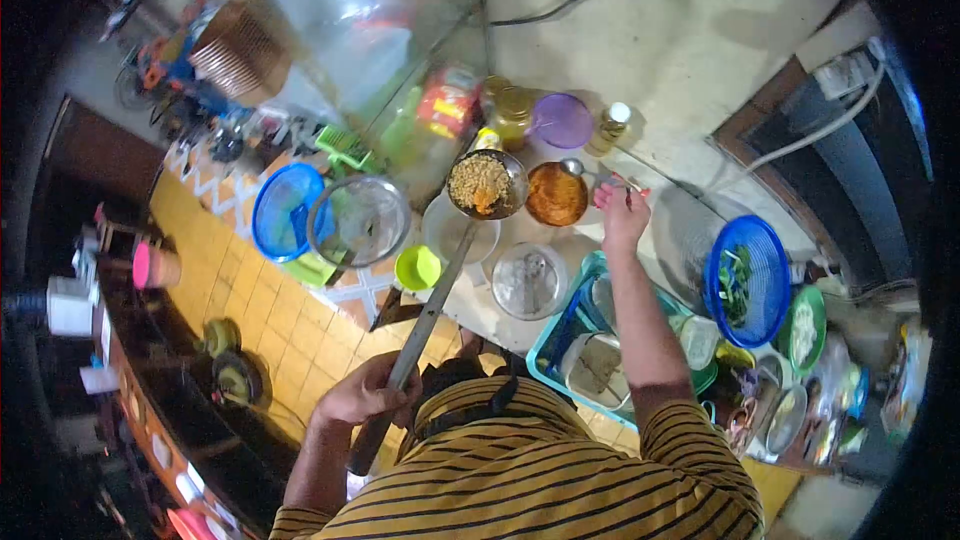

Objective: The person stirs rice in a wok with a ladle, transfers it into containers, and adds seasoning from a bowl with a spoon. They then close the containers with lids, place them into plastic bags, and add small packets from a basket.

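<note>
Worktop (700, 60) takes most of the view, pale and crowded, with yellow floor tiles (260, 320) beside it on the left. On its right side lies a blue colander (765, 270) with green leaves inside, and nearer to the person a teal tray (560, 335) with some containers. On the left stand a blue basket (275, 210) and a wire strainer (358, 220), close together.

In the middle is the long-handled pan (487, 183), filled with a yellowish crumbly food. Its handle makes a long straight line from the bowl down and to the left, toward the person, and it ends in the left hand (365, 395). The fingers of this hand are closed around the lower end of the handle, so the bowl lies far ahead of them and a little to the right, along the handle's own axis.

Just beside the pan, on its right, sits an orange bowl (556, 194) with a reddish-brown paste. The right hand (620, 212) is raised near this bowl, a little further right, and it is much nearer to the pan's bowl than the left hand is. Its fingers seem to pinch something small and thin, perhaps a spoon, but the picture is too blurred to tell.

Behind stand a purple lid (563, 120) and a small bottle (610, 127).
</note>
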{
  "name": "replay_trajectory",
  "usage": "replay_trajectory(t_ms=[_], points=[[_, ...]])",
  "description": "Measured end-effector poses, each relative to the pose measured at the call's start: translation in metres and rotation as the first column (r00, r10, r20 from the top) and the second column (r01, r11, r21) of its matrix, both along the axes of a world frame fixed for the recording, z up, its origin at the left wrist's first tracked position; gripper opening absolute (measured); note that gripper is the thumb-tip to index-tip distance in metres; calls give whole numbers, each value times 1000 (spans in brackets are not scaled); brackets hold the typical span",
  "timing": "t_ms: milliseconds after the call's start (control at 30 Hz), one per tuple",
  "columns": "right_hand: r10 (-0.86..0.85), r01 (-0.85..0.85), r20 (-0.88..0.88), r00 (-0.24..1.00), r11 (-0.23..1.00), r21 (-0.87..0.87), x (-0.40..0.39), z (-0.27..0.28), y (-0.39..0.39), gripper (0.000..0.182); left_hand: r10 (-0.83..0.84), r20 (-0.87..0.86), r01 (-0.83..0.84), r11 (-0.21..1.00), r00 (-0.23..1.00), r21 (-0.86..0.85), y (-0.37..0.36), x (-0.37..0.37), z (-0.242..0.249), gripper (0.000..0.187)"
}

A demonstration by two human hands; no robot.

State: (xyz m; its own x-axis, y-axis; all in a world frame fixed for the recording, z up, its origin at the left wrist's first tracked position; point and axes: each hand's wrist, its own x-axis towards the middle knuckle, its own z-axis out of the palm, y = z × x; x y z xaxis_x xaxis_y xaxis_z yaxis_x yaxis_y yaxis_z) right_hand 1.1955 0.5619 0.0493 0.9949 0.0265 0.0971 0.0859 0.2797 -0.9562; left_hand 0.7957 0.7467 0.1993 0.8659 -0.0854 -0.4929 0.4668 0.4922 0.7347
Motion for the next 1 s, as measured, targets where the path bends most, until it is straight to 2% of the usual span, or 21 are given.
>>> replay_trajectory(t_ms=[67,100,133,167,200,233,267,300,333,367,433,500,533,600,633,667,733,767,800,867,1000], points=[[160,-211,-255,954,959,-187,25,-35,-8,19,94,-28,-94,996,995,-6,-28,-25,10,38],[221,-270,-256,941,947,-174,74,-128,-34,19,114,-17,-115,993,993,-20,-41,-40,14,39],[407,-321,-15,914,697,-641,128,-213,-39,17,156,0,-156,987,988,-31,-55,-57,17,40],[181,-241,-170,969,854,-460,106,-167,-34,23,245,-12,-245,966,969,-79,-76,-74,20,45],[340,-424,-334,879,878,-221,97,-133,-38,42,388,-50,-391,910,920,-135,-102,-94,22,48],[426,-471,-215,879,703,-532,172,-199,-56,66,449,-10,-446,884,893,-138,-125,-112,23,49],[571,-584,-206,795,627,-516,176,-145,-67,66,519,34,-511,849,854,-137,-148,-131,24,50],[513,-615,-379,770,755,-227,107,-71,-37,71,562,23,-553,819,827,-152,-172,-154,24,50],[500,-493,-110,859,748,-445,12,13,-12,54,629,128,-621,777,766,-104,-198,-169,15,48],[749,-682,-62,660,561,-469,39,-19,8,35,719,135,-712,695,682,-98,-216,-179,9,46],[889,-881,-250,383,269,-389,-91,44,42,18,860,160,-860,501,484,-93,-264,-210,0,43],[972,-844,-234,-13,-136,-519,-223,81,48,17,950,183,-953,277,253,-121,-308,-233,-25,41],[945,-854,-259,-198,-296,-428,-285,84,40,18,972,190,-974,168,138,-154,-330,-245,-37,42],[675,-552,-353,-648,-735,-394,-392,104,14,19,980,188,-996,-48,-60,-71,-360,-259,-43,41],[505,-373,-364,-783,-848,-375,-446,114,-15,18,970,181,-986,-168,-164,11,-379,-274,-47,41],[307,-243,-397,-865,-949,-203,-502,110,-47,19,955,192,-973,-232,-226,7,-401,-296,-57,41],[-5,17,-354,-935,-999,-31,-590,114,-115,30,867,216,-872,-478,-449,107,-446,-327,-80,39],[-112,49,-391,-914,-985,168,-628,96,-150,33,831,217,-831,-543,-512,118,-471,-344,-77,36],[-147,90,-394,-907,-983,159,-663,91,-181,33,806,223,-808,-579,-548,111,-497,-366,-77,36],[-272,-9,-520,-809,-880,474,-721,96,-220,28,812,86,-768,-576,-577,281,-537,-409,-71,30],[-403,114,-420,-813,-818,564,-824,90,-280,19,688,156,-662,-725,-709,187,-608,-498,-94,35]])
